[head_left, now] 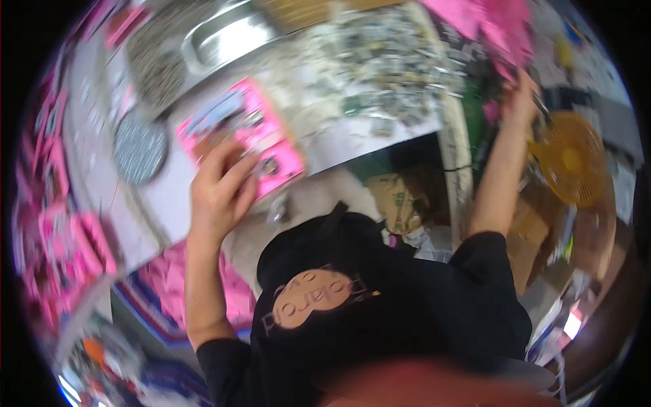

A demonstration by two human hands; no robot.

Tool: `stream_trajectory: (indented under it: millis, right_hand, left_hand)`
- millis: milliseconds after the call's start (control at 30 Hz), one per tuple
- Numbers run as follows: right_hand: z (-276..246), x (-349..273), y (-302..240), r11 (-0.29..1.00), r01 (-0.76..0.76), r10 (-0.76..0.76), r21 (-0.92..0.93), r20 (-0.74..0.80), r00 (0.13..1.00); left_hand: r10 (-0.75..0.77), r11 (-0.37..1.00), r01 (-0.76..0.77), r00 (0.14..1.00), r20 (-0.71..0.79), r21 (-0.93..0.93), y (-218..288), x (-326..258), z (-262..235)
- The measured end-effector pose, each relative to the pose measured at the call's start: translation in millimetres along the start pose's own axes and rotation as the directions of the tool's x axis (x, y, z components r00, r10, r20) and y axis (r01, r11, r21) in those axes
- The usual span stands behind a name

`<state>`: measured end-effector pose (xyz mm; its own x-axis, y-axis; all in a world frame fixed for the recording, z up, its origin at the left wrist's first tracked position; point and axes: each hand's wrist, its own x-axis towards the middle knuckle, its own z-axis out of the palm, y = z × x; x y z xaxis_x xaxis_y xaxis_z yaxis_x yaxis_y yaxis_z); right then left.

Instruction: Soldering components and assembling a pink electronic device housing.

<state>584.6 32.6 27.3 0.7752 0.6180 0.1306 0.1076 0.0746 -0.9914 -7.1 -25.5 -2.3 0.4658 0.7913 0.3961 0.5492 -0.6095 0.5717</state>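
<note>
a pink card [247,132] is pressed flat on the white table [366,139] under the spread fingers of the left hand [220,186]. far right, the right hand [519,102] is raised to pink packs [505,27]; its grip cannot be told. a pick-up step seems in hand; a pinch at the card's edge is called for next.

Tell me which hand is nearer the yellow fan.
Right. The right hand is raised just left of the yellow fan, among pink packets. The left hand rests on a pink card, far across the table.
</note>
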Motion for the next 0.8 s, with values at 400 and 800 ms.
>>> stream_trajectory:
  millis: [400,800]
  right_hand:
    - [21,-147,6,0.732,-0.539,0.215,0.416,0.61,0.762]
    - [240,-281,-33,0.579,0.791,-0.063,-0.199,0.956,0.287]
  left_hand:
    - [-0.006,0.999,0.009,0.997,-0.074,0.037,-2,-16,1]
    - [0.032,0.997,-0.023,0.991,-0.13,0.071,-1,-3,2]
